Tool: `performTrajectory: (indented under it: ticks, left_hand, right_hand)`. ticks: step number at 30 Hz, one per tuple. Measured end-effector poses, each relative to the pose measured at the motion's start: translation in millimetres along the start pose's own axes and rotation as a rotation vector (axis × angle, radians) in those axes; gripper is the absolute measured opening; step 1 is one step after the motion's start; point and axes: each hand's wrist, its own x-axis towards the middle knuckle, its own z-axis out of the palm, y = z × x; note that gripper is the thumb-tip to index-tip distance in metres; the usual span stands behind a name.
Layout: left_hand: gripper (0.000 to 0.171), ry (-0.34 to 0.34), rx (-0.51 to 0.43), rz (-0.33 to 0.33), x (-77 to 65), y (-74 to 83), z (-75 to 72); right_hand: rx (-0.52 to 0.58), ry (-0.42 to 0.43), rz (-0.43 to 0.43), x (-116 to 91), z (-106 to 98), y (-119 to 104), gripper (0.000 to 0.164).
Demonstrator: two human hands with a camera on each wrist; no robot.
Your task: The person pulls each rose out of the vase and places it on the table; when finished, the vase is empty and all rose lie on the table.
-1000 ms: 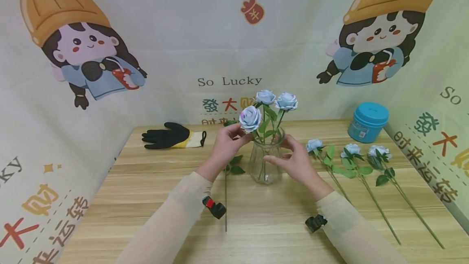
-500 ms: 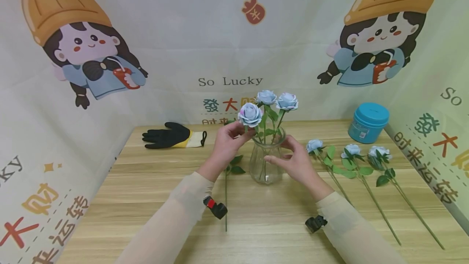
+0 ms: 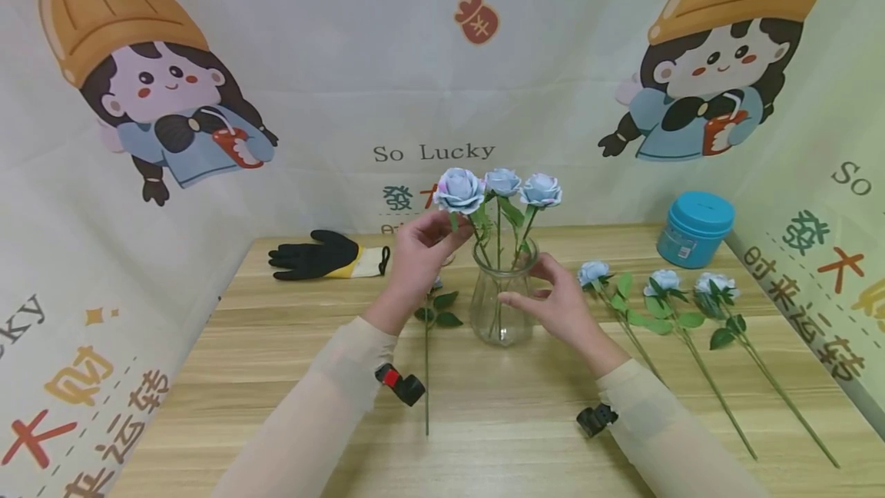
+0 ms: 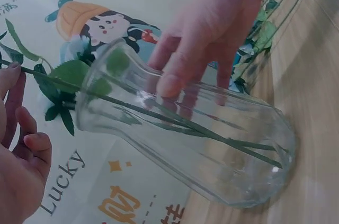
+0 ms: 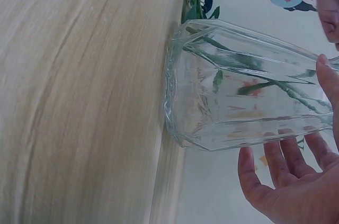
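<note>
Left hand (image 3: 417, 250) pinches rose (image 3: 459, 190) stem at vase (image 3: 499, 298) 11 o'clock; right hand (image 3: 556, 306) spread, steadies glass; lower stem straight, keep vase braced on tabletop (image 3: 276, 375)

Seven roses (image 3: 459, 189), perhaps; one vase (image 3: 499, 306), glove (image 3: 321, 255), jar (image 3: 694, 230).

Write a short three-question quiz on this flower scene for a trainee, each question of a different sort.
1. True or false: the left hand pinches a blue rose just under its bloom.
2. How many roses lie flat on the table right of the glass vase?
3. The right hand is: A) on the teal jar; B) at the vase's side, fingers relaxed; C) holding the black glove.

Key: 1 true; 2 three; 3 B.
</note>
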Motion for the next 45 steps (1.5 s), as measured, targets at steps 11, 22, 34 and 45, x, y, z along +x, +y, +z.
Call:
performTrajectory:
  ticks: [11, 22, 34, 45]
  left_hand:
    - [0.019, 0.108, -0.137, 0.082, 9.1, 28.8, -1.8]
    - [0.026, 0.156, -0.199, 0.192, 20.9, 59.1, -13.9]
    - [0.022, 0.198, -0.203, 0.351, 28.1, 89.5, -31.5]
    - [0.030, 0.173, -0.131, 0.311, 19.8, 97.0, -43.0]
  right_hand:
    - [-0.018, -0.001, 0.007, 1, 0, 2, 0.067]
    - [-0.026, -0.005, 0.005, 0, -1, 1, 0.068]
    - [-0.020, -0.006, 0.011, 1, -1, 1, 0.067]
    - [-0.034, -0.009, 0.020, -2, -1, -1, 0.066]
